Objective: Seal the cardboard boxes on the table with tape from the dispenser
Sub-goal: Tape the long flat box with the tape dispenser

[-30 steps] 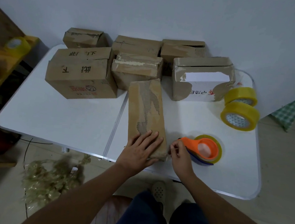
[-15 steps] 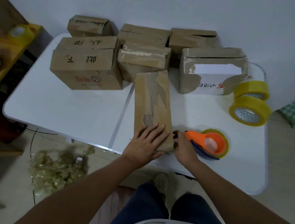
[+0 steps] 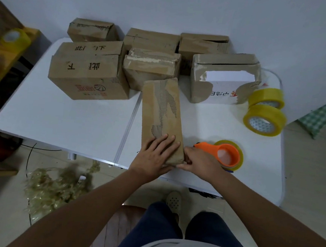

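White folding table [image 3: 60, 123]: long box [image 3: 161, 119] at near edge, left hand [image 3: 155, 156] flat on it, right hand [image 3: 198, 161] fingers curled at its corner, grip unclear. Looks light, stiff, scuffed; pin the top. Dispenser [image 3: 224, 153] just beside.

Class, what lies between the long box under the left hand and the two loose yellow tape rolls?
Only bare white table in the head view.

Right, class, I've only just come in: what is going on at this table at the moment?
A person is sealing cardboard boxes. The left hand presses flat on the near end of a long narrow box lying on the white table. The right hand is at that box's near right corner, apparently pressing tape on, though the tape itself can't be made out. The orange tape dispenser lies just beside it. More boxes wait behind, with two spare yellow tape rolls at right.
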A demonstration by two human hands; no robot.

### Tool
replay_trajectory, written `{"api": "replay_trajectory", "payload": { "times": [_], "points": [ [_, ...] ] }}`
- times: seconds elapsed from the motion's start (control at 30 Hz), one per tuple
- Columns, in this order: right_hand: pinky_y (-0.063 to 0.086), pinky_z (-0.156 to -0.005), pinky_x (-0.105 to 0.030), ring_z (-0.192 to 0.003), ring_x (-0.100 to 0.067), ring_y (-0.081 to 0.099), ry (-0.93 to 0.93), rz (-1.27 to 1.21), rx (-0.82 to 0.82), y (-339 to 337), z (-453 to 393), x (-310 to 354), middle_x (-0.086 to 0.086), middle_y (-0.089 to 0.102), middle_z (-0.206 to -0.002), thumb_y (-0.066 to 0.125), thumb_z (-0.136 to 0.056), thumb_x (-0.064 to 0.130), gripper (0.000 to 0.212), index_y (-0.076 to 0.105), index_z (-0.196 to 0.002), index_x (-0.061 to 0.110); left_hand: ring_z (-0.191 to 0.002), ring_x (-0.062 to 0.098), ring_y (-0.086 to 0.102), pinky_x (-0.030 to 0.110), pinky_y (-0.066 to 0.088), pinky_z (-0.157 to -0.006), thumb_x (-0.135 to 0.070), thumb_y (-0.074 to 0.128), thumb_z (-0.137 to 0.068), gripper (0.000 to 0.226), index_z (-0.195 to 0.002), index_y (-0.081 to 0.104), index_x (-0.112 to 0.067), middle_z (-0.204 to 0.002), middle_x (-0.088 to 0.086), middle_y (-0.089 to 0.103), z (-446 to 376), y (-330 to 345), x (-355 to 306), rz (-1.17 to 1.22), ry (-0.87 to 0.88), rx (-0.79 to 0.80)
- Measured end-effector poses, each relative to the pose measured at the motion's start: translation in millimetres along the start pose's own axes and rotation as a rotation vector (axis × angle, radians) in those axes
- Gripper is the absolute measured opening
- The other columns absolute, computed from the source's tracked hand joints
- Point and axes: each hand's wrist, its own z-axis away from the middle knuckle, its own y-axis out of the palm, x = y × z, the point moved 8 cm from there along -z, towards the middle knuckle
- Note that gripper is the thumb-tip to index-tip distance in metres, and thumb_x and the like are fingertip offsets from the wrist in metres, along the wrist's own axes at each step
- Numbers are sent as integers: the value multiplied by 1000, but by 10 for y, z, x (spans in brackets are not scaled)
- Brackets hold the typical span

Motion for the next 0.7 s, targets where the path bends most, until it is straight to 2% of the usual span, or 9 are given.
{"api": "replay_trajectory", "payload": {
  "times": [0.1, 0.23, 0.3, 0.4, 0.47, 0.53, 0.6, 0.63, 0.7],
  "points": [
    [46, -68, -33, -100, -22, 60, 96, 29, -31, 77, 11, 10, -2, 58, -113, 64, -88, 45, 48, 47, -123, 17, -149, 22, 23, 46, 22, -119, -70, 42, -91, 81, -157, 21, -26, -161, 0, 27, 10, -8, -26, 57, 10, 43],
    [45, -63, -32, -95, -21, 57, 110, 75, -38, 46, 212, -37, 0, 50, -118, 63, -90, 37, 39, 43, -117, 17, -145, 13, 25, 42, 21, -117, -69, 26, -94, 68, -150, 37, -32, -158, -10, 30, -65, -308, 61, 386, -16, 94],
    [46, -61, -31, -90, -18, 56, 83, 108, -131, -97, 328, -37, 4, 48, -116, 61, -90, 35, 34, 44, -116, 20, -138, 9, 35, 39, 25, -111, -61, 28, -98, 56, -137, 55, -32, -151, -15, 41, -83, -570, 251, 513, -110, -26],
    [50, -75, -30, -99, -17, 53, -75, 143, -295, -259, 378, 174, 2, 48, -116, 60, -90, 28, 31, 49, -117, 19, -129, 9, 44, 33, 32, -105, -49, 37, -102, 42, -129, 62, -28, -140, -11, 54, 220, -766, 727, 740, -542, -299],
    [45, -96, -32, -117, -20, 47, -212, 188, -303, -215, 309, 386, 0, 48, -128, 60, -89, 34, 42, 50, -126, 16, -126, 12, 49, 34, 39, -105, -42, 41, -104, 35, -127, 61, -26, -136, -6, 56, 593, -508, 888, 1075, -911, -310],
    [30, -113, -38, -137, -21, 31, -293, 210, -251, -86, 180, 547, 3, 37, -146, 58, -89, 47, 58, 42, -139, 22, -123, 17, 52, 37, 40, -106, -41, 41, -104, 34, -125, 59, -21, -137, 0, 57, 910, -65, 809, 1463, -1185, -216],
    [12, -118, -45, -148, -24, 12, -313, 256, -193, 62, 18, 646, 6, 21, -158, 55, -88, 58, 71, 31, -148, 28, -117, 18, 57, 34, 41, -98, -42, 38, -105, 41, -122, 62, -14, -134, 5, 60, 1115, 282, 611, 1770, -1309, -123],
    [9, -119, -49, -149, -27, 7, -304, 299, -166, 135, -62, 665, 5, 16, -161, 54, -88, 61, 75, 27, -150, 29, -112, 17, 60, 32, 42, -92, -46, 36, -105, 47, -120, 64, -12, -130, 6, 64, 1186, 394, 507, 1894, -1347, -95],
    [17, -117, -58, -148, -35, 12, -272, 401, -142, 242, -169, 668, 2, 16, -162, 58, -85, 61, 80, 27, -151, 29, -105, 17, 64, 31, 45, -86, -52, 34, -103, 55, -116, 67, -10, -118, 7, 70, 1252, 472, 363, 2080, -1389, -100]
  ]
}}
